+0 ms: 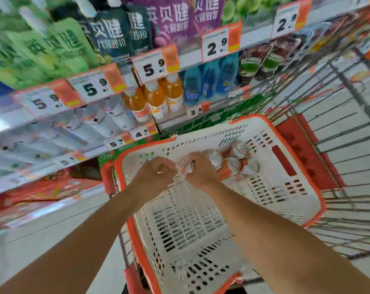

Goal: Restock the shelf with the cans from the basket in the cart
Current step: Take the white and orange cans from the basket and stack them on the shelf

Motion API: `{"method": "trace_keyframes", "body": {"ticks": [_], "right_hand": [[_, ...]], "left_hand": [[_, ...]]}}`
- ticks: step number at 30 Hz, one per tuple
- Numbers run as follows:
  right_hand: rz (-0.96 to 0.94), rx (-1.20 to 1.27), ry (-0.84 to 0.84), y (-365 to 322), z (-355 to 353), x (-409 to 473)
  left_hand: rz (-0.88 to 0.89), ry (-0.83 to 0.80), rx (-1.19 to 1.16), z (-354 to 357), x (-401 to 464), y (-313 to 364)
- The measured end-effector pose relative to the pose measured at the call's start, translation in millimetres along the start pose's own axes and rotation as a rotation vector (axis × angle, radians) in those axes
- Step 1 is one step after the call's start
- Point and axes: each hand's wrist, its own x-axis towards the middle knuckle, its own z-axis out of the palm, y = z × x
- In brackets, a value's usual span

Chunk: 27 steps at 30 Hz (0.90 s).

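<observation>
A white basket with an orange rim (302,224) sits in the wire cart (349,128). Several orange-and-white cans (232,165) with silver tops stand huddled at its far side. Both my hands reach down into the basket. My right hand (201,171) grips a can (187,169) at the left of the cluster, and part of that can shows between thumb and fingers. My left hand (156,171) is beside it with its fingers curled; a small white bit shows under them, but what it holds is hidden. The shelf (124,143) rises to the left.
The shelves carry orange juice bottles (156,98), blue bottles (209,83), clear bottles and green and purple pouches, with price tags (95,87) along the edges. A red child-seat flap (302,149) sits behind the basket. Pale floor lies at lower left.
</observation>
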Motion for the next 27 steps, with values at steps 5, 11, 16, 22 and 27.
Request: {"method": "trace_keyframes", "body": {"ticks": [5,11,16,22,27], "right_hand": [[-0.032,0.452,-0.044,-48,-83,-67],[-0.521,0.365,-0.080,-196,-243,-190],[-0.823,0.357,0.072,-333,-321,-267],[-1.072,0.424,0.285,-487,-390,-349],[-1.115,0.400,0.366,-536,-410,-379]], "left_hand": [[0.085,0.017,0.133,-24,-18,34],[0.413,-0.240,0.256,-72,-113,155],[0.736,0.022,-0.085,-126,-220,259],[1.047,0.512,-0.284,-252,-343,390],[1.183,0.667,-0.204,-319,-395,466]]}}
